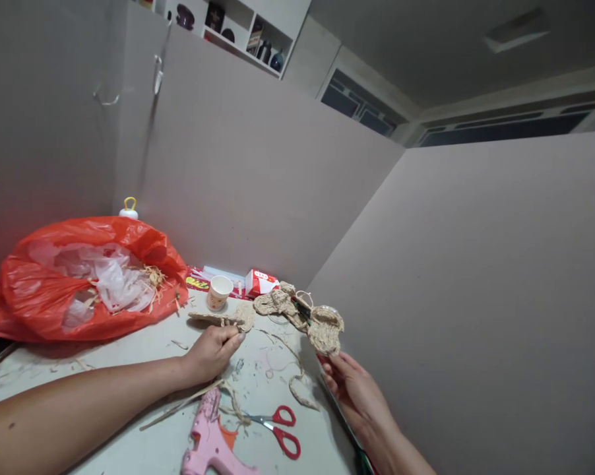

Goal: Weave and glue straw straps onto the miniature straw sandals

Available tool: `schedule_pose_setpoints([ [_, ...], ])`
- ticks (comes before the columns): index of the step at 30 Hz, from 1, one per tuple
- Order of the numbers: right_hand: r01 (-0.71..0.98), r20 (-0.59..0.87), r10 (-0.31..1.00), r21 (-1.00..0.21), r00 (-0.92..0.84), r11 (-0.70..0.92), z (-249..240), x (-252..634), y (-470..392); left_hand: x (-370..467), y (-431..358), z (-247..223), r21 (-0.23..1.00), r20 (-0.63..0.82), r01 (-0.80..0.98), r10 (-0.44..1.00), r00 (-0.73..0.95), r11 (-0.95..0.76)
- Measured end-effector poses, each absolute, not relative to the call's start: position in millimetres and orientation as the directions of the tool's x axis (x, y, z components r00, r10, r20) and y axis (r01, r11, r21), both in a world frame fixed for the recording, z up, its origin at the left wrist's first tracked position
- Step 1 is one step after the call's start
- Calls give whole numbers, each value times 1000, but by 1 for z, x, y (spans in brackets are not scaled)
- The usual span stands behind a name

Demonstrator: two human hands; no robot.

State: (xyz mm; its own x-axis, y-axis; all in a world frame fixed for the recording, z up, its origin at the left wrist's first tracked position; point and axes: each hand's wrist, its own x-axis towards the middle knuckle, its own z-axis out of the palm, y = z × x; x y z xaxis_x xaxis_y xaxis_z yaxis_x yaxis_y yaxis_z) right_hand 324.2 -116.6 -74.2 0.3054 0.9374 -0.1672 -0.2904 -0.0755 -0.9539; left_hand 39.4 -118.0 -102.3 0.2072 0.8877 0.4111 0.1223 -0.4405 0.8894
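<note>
My left hand (213, 353) is closed on a flat, beige braided straw piece (216, 319), its thumb and fingers pinching the near edge. A rounded woven part (245, 316) sits just beyond my fingertips; whether it is joined to that piece I cannot tell. On the right, my right hand (351, 389) grips the lower edge of a small cupped woven straw piece (326, 333), raised near the table's right side. Behind it lie more braided straw pieces (278, 303). A loose straw braid (297, 376) trails over the table between my hands.
Near me on the white table (258, 448) lie a pink glue gun (211, 435) and red-handled scissors (280, 429). A paper cup (219, 292) and a red-and-white box (261, 282) stand farther back. A red plastic bag (45, 270) fills the left side; grey partitions (258, 165) enclose the table.
</note>
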Motion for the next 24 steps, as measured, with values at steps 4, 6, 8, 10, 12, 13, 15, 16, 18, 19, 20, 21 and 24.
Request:
schedule_pose_setpoints([
  [4, -244, -197, 944, -961, 266, -132, -83, 319, -111, 38, -115, -102, 880, 420, 153, 888, 186, -449],
  [6, -213, -205, 950, -965, 235, -156, -87, 313, -104, 36, -115, -100, 878, 423, 169, 891, 162, -448],
  [8, -177, -216, 952, -968, 217, -179, -89, 308, -94, 36, -115, -100, 877, 420, 183, 894, 155, -444],
  [10, -143, -229, 949, -969, 216, -201, -92, 303, -82, 36, -115, -101, 877, 412, 196, 896, 165, -439],
  [12, -114, -235, 945, -970, 226, -214, -95, 300, -68, 36, -115, -102, 878, 399, 208, 899, 179, -431],
  [13, -103, -235, 944, -971, 232, -216, -96, 298, -62, 37, -114, -103, 879, 393, 214, 901, 183, -426],
  [15, -87, -229, 942, -973, 245, -213, -98, 296, -51, 37, -113, -105, 880, 382, 226, 906, 184, -417],
  [16, -82, -224, 941, -974, 253, -210, -99, 295, -45, 37, -113, -105, 881, 378, 232, 908, 182, -413],
  [18, -77, -212, 939, -977, 271, -198, -101, 293, -36, 37, -112, -105, 881, 372, 241, 911, 178, -407],
  [19, -77, -205, 938, -978, 279, -191, -101, 292, -32, 37, -112, -105, 881, 371, 244, 912, 176, -406],
  [20, -79, -201, 937, -979, 287, -186, -102, 292, -28, 36, -112, -104, 881, 370, 247, 912, 175, -405],
  [21, -82, -198, 936, -980, 292, -181, -102, 291, -24, 36, -112, -104, 880, 370, 248, 913, 174, -404],
  [24, -101, -198, 934, -979, 297, -176, -104, 289, -13, 37, -114, -102, 884, 363, 245, 914, 180, -399],
])
